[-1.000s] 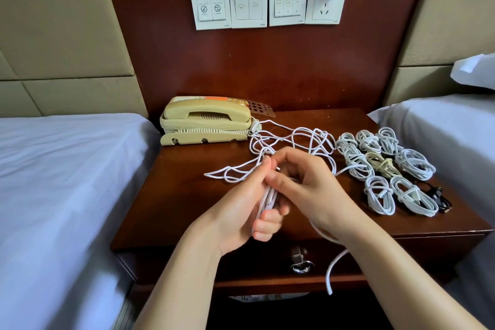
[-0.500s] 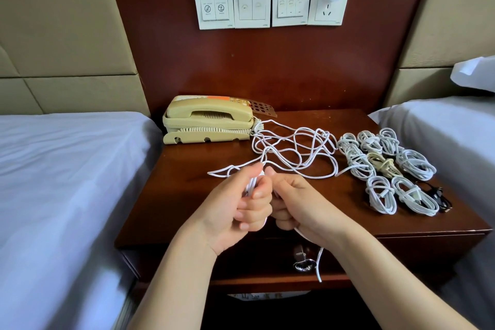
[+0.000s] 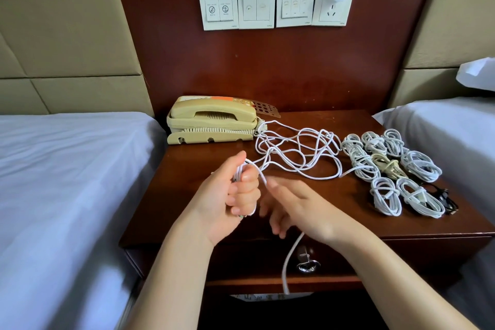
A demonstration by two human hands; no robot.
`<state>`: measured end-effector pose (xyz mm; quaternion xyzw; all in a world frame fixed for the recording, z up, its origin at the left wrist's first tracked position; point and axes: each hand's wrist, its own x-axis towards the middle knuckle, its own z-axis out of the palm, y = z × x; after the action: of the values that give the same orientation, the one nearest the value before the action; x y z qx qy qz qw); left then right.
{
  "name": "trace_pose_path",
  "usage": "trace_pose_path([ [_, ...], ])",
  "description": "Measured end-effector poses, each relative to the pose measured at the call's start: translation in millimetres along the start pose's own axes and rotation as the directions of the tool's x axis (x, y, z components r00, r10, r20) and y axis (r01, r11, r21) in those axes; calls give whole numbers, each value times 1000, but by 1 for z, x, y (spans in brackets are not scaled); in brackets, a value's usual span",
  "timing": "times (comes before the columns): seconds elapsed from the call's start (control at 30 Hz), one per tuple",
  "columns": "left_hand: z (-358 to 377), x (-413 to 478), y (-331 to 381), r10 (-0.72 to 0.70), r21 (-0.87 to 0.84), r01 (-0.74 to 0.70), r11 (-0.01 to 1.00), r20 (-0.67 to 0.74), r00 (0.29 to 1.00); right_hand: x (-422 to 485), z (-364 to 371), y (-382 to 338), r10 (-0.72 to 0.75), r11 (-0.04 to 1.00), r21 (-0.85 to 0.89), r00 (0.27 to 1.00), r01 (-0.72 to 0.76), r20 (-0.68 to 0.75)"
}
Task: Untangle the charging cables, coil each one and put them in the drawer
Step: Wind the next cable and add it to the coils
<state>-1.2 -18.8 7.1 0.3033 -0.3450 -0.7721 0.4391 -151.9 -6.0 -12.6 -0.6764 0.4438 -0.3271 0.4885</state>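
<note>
My left hand (image 3: 230,193) grips a folded bundle of a white charging cable (image 3: 261,174) above the front of the wooden nightstand (image 3: 348,225). That cable runs back into a loose white tangle (image 3: 297,153) in the middle of the top. My right hand (image 3: 297,206) is just right of the left, blurred, fingers spread, and a white cable end (image 3: 290,260) hangs down below it in front of the drawer (image 3: 375,257). Whether the right hand holds that strand cannot be told. Several coiled white cables (image 3: 385,166) lie at the right of the top.
A beige telephone (image 3: 211,120) sits at the back left of the nightstand. A small black cable (image 3: 444,198) lies at the right edge beside the coils. The drawer has a metal pull (image 3: 308,265). White-sheeted beds (image 3: 67,182) flank the nightstand. Wall switches (image 3: 276,5) are above.
My left hand closed round the cable bundle and shifted left. My right hand let go of its pinch near the bundle and dropped back with fingers spread; the hanging end swung lower.
</note>
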Motion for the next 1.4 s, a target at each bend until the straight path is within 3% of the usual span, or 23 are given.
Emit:
trace_pose_path([
  [0.1,7,-1,-5,-82,67,77,995,76,994,3,-9,0,-88,996,20,989,91,-122],
  [0.23,18,0,-16,-130,195,97,976,165,978,0,-13,-3,-207,978,-22,971,206,-118],
  [0.4,29,-3,-23,-47,111,20,994,247,968,-2,-13,-5,-315,936,96,929,338,-197],
  [0.57,46,-3,-30,102,65,-106,992,55,993,4,-11,-2,-310,932,70,881,356,-358],
  [0.7,54,-1,-36,140,98,-130,987,-98,985,4,-7,-2,-260,944,82,876,318,-405],
  [0.83,54,-3,-32,112,115,-108,987,-32,993,2,-8,-3,-289,940,32,844,339,-453],
  [0.97,50,-1,-26,-9,36,9,999,14,1000,2,-10,-1,-281,950,-2,849,313,-447],
  [1.1,56,-2,-28,-18,27,20,999,-74,997,1,-9,-5,-197,957,121,894,265,-403],
  [1.23,55,2,-30,84,80,-67,995,-233,969,2,-12,-5,-216,938,177,900,299,-379],
  [1.4,51,3,-33,187,186,-125,975,-368,911,9,-1,0,-297,949,-47,830,313,-471],
])
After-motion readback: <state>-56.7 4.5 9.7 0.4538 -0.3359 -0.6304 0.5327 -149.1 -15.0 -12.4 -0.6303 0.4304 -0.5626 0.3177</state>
